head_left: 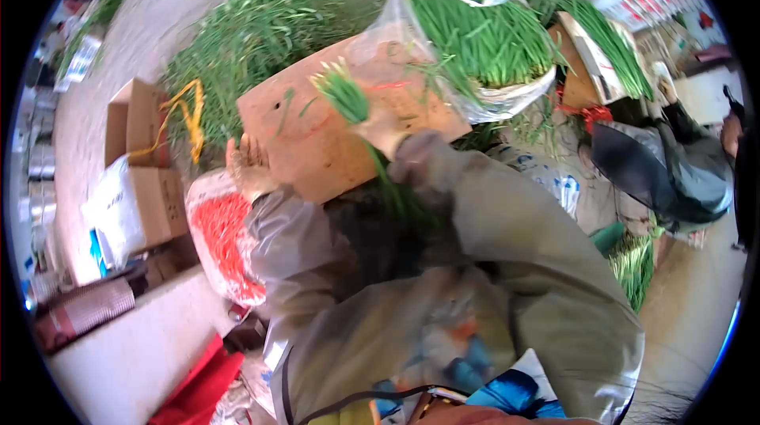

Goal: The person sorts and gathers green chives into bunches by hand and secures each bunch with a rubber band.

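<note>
My right hand (383, 130) is closed around a bunch of chives (345, 96) above a brown board (313, 144). The pale cut ends point up and left, while the long green leaves hang down toward my lap and blur there. At the board's left edge, my left hand (250, 168) holds nothing, its fingers stretched out and apart. Just below that hand lies a heap of red ties (222, 227) on a pale sack. A clear plastic bag (400, 17) packed with upright chives (483, 37) stands against the board's far right side.
A large pile of loose green leaves (253, 29) covers the floor beyond the board. Cardboard boxes (162, 195) with yellow strapping (192, 120) stand at left. To the right are more chives (613, 49) on a box and a seated person (685, 156).
</note>
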### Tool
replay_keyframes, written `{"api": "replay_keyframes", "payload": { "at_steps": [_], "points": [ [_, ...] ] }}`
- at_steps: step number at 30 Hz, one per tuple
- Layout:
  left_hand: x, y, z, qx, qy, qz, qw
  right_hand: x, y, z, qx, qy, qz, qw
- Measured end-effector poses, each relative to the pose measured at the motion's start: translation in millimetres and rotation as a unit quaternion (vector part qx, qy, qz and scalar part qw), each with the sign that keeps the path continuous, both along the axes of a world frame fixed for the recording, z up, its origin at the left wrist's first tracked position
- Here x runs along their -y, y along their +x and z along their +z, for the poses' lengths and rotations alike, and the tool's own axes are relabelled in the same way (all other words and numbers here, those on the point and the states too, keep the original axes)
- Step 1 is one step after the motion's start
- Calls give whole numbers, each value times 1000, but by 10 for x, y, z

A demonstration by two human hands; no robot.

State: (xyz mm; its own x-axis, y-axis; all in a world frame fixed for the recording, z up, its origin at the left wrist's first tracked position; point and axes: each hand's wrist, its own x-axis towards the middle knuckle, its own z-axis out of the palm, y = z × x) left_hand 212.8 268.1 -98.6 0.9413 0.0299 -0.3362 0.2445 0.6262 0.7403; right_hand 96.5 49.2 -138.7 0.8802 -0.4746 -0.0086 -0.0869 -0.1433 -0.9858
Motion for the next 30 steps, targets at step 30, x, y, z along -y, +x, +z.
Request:
{"api": "replay_keyframes", "payload": {
  "at_steps": [30],
  "points": [
    [1138, -528, 58, 7, 100, -384, 918, 2523, -464, -335, -535, -186, -12, 824]
  ]
}}
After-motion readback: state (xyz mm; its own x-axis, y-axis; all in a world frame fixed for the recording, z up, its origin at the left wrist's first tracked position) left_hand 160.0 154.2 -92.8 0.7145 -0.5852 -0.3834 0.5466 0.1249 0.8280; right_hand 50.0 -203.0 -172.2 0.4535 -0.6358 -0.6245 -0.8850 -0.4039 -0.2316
